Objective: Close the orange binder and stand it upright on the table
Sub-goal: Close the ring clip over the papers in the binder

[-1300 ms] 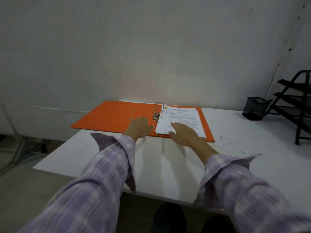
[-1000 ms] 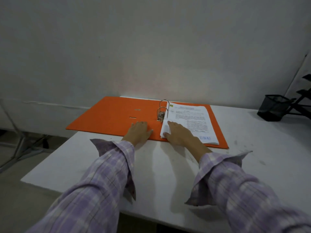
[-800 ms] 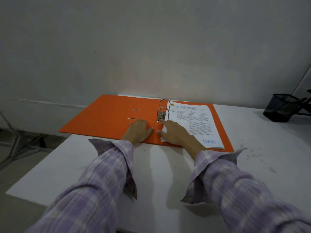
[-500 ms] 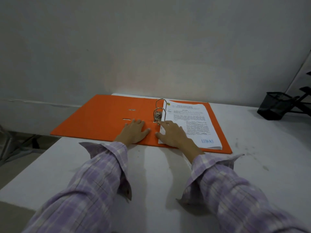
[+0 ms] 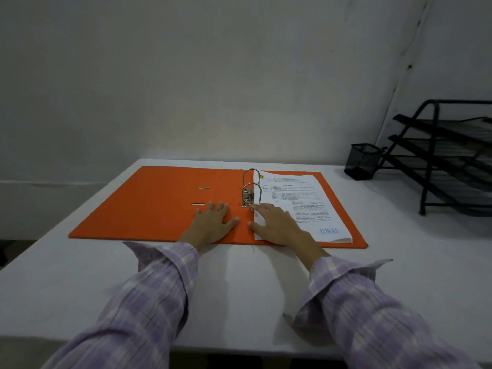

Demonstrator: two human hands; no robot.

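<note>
The orange binder (image 5: 159, 203) lies open and flat on the white table (image 5: 239, 288), its left cover reaching the table's left edge. Metal rings (image 5: 250, 190) stand up at its spine. A stack of printed white pages (image 5: 300, 198) rests on the right cover. My left hand (image 5: 213, 225) lies palm down, fingers apart, on the orange inside just left of the spine. My right hand (image 5: 277, 225) lies flat on the near left corner of the pages, its index fingertip by the ring clamp. Neither hand grips anything.
A black mesh pen cup (image 5: 363, 161) stands at the back right of the table. A black wire letter tray rack (image 5: 452, 155) rises beside it at the far right. A grey wall runs behind the table.
Both hands stayed on the binder near the spine. My right hand slid left from the pages' middle to their corner beside the rings. The view shifted, bringing the tray rack back in.
</note>
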